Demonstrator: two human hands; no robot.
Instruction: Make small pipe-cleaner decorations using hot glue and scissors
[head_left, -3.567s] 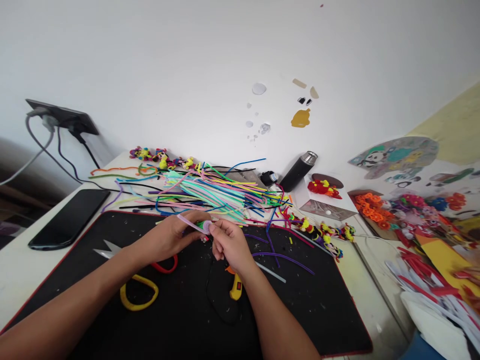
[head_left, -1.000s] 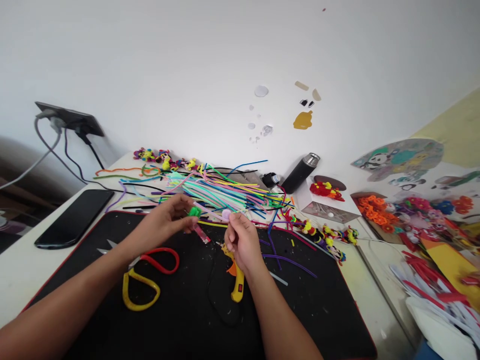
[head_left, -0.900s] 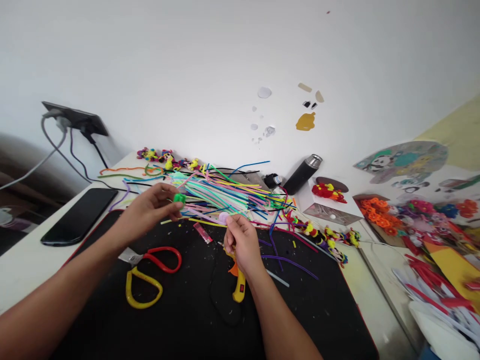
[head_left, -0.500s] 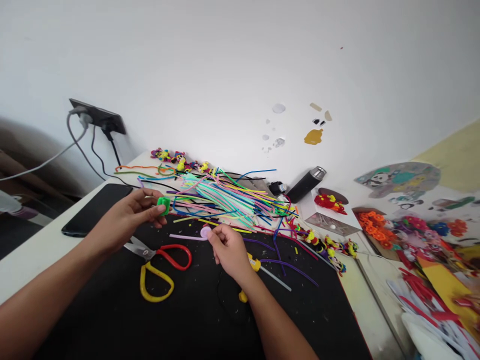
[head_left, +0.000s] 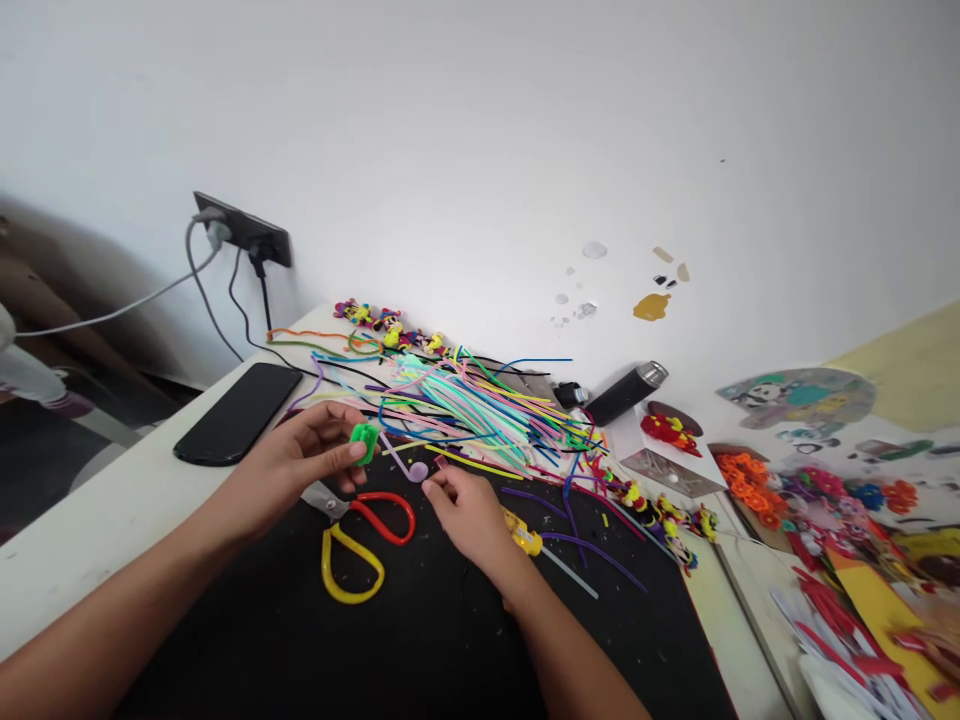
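My left hand (head_left: 311, 448) is closed on a bright green piece (head_left: 364, 443) that looks like wound pipe cleaner, pinched between thumb and fingers. My right hand (head_left: 471, 512) pinches the edge of a lilac pipe cleaner (head_left: 418, 471) whose end is coiled into a flat disc. Its straight tail points up and left, close to the green piece; whether they touch I cannot tell. Below the left hand lie scissors (head_left: 330, 562) with one yellow and one red handle. Behind the right wrist is a yellow glue gun (head_left: 525, 532), partly hidden, with a pale stick out of it.
A pile of coloured pipe cleaners (head_left: 480, 410) lies beyond the black mat (head_left: 420, 650). A phone (head_left: 238, 412) is at left, a dark flask (head_left: 624, 393) leans at back right. Small yellow figures (head_left: 397, 335) line the wall, near cables and a socket (head_left: 241, 228).
The view has shifted, moving the scene right. The lilac tail, level before, now slants up and left, and the lilac disc is nearer the green piece. Both hands keep their holds.
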